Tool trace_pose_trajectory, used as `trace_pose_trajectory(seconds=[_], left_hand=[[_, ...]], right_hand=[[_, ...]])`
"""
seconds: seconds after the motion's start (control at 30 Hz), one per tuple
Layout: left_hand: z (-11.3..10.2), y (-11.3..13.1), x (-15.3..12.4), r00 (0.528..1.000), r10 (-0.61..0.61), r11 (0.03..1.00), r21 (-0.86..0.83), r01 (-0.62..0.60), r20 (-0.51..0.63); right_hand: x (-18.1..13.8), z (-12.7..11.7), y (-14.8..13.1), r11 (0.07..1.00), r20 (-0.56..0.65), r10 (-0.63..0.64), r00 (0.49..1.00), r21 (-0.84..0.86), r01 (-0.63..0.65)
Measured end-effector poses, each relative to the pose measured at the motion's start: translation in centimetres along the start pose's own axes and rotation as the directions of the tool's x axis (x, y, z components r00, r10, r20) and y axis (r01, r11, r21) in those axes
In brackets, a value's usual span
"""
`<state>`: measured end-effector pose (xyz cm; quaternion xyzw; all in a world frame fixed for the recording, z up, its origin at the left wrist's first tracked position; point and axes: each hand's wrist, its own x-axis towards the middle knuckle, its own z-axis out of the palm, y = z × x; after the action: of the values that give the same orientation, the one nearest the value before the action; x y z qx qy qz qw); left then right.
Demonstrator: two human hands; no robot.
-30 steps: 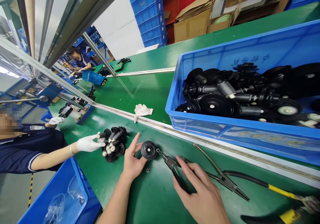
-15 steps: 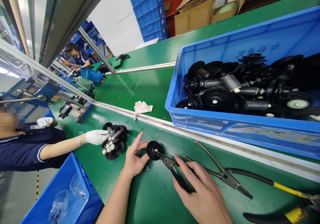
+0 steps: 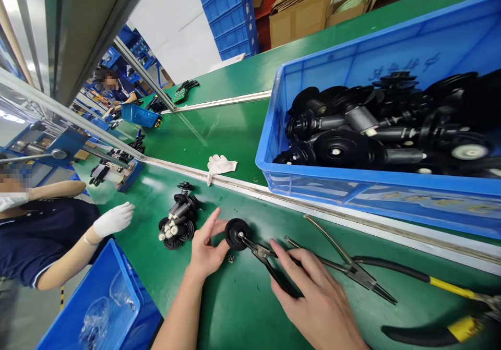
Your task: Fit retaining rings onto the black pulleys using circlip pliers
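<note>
My left hand (image 3: 207, 253) is closed around the edge of a black wheel-like part (image 3: 232, 227) with a pale centre, held just over the green bench. In my right hand (image 3: 317, 298) is a pair of circlip pliers (image 3: 263, 251), my fingers wrapped round its dark handles. The plier tips touch the centre of the wheel-like part. Close below my left hand lie tiny metal pieces (image 3: 230, 259), too small to name. A second pair of long-nosed pliers (image 3: 362, 283) rests on the bench, right of my right hand.
A blue crate (image 3: 376, 183) full of black parts stands back right. Left of my hands is a pile of black parts (image 3: 178, 219). A white glove (image 3: 221, 165) lies by the metal rail. Yellow-black handled tool (image 3: 450, 287) sits right. A co-worker's gloved hand (image 3: 115, 219) is left.
The co-worker's gloved hand has drawn back left from the pile of black parts. My hands, the wheel-like part and the circlip pliers hold nearly the same pose; the view has shifted slightly.
</note>
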<state>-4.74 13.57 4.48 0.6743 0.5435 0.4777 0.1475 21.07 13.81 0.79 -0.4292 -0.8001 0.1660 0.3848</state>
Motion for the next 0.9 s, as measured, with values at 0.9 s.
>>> trace_pose_trajectory(seconds=[0.9], left_hand=[[-0.22,0.27,-0.47,0.999,-0.033,0.998,-0.054,0.031,-0.035]], right_hand=[[0.11,-0.27,-0.99,0.995,-0.027,-0.072,0.997,-0.065,0.070]])
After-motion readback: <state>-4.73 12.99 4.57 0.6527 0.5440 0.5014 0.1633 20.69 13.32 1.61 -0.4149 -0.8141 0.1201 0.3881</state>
